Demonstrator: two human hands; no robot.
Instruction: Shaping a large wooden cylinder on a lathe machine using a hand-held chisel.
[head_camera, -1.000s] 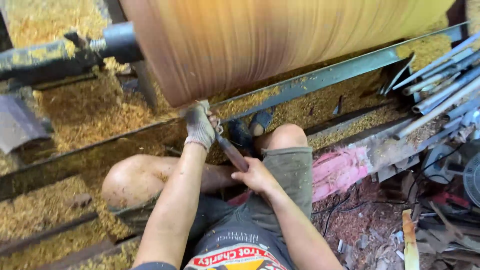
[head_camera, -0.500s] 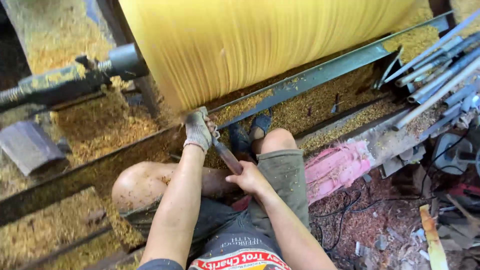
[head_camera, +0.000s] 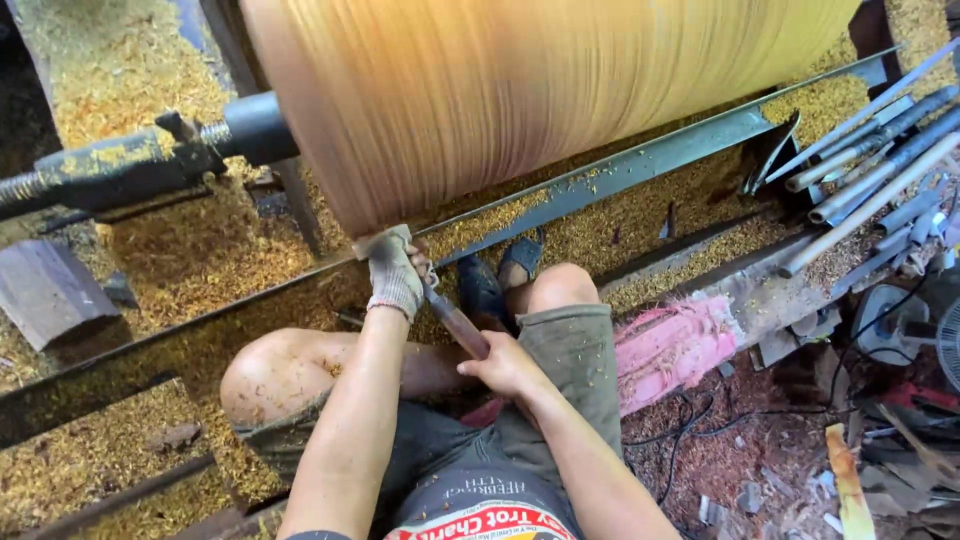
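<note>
A: Left hand (head_camera: 393, 275)?

B: Gloved, closed round the front end of the turning tool (head_camera: 455, 325), pressed down against the long metal rail (head_camera: 640, 165) just under the big wooden cylinder (head_camera: 560, 90).

A: And the right hand (head_camera: 508, 365)?

B: Bare, wrapped tight about the wooden handle at the back, low between the knees. Nothing loose in either grip.

A: Tip of the tool?

B: Hidden behind the glove. Cannot tell whether touching the wood or just short of it.

A: Cylinder itself?

B: Lying across the top of the view, mounted on a dark spindle (head_camera: 120, 165) at its left end, surface streaked and blurred, so probably spinning. Shavings (head_camera: 180, 250) thick on the floor beneath and along the rail.

A: Step in hand, then?

B: By the look of it, cutting at the left end of the cylinder, close to its edge.

A: Needed for the next move?

B: Steady downward pressure on the rail with the gloved hand, handle kept low and firm, any slide along the rail slow and even. Also care with the sandalled feet (head_camera: 500, 270), tucked right below the rail.

A: Anything else about?

B: Bundle of metal rods (head_camera: 880, 140) off to the right, a pink board (head_camera: 675, 345) beside the right knee, well apart from both hands.
</note>
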